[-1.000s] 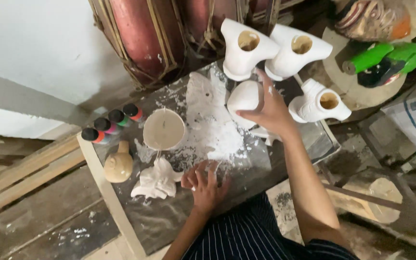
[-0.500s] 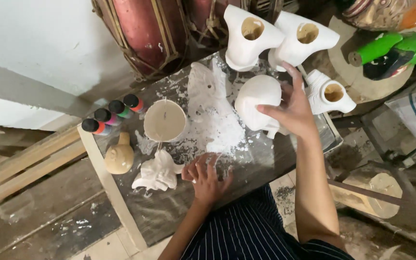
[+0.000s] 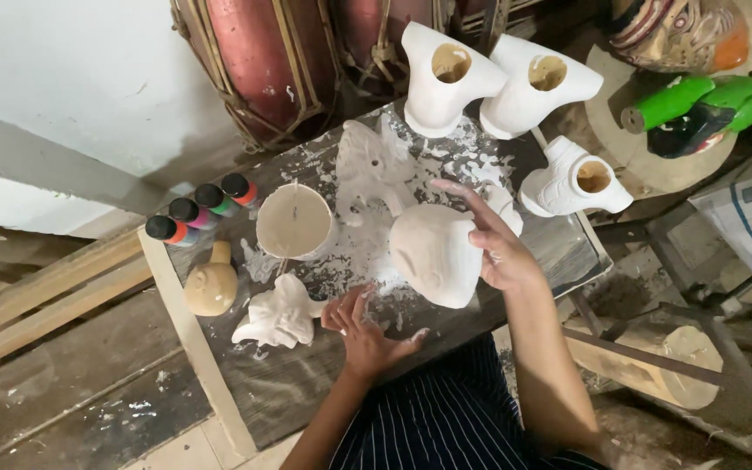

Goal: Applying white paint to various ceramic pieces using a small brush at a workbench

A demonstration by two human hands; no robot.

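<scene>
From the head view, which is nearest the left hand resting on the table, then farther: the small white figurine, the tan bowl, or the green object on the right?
Measured from the left hand:
1. Small white figurine, just to the hand's left.
2. Tan bowl, beyond it toward the paint bottles.
3. Green object, far upper right, off the table.

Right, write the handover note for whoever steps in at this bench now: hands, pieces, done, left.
Right hand: holds the rounded white plaster cast by its side, fingers spread, tilted over the worktable.
Left hand: flat on the table, holding nothing, beside the small white figurine.
Pieces: cream bowl at centre; three paint bottles and a tan rounded piece at the far left; three hollow white moulds stand along the back and right.
Done: cast is off the table, in hand; white crumbs litter the top.
Left: cast is not set down; every white piece is unpainted; bottles are capped.
</scene>
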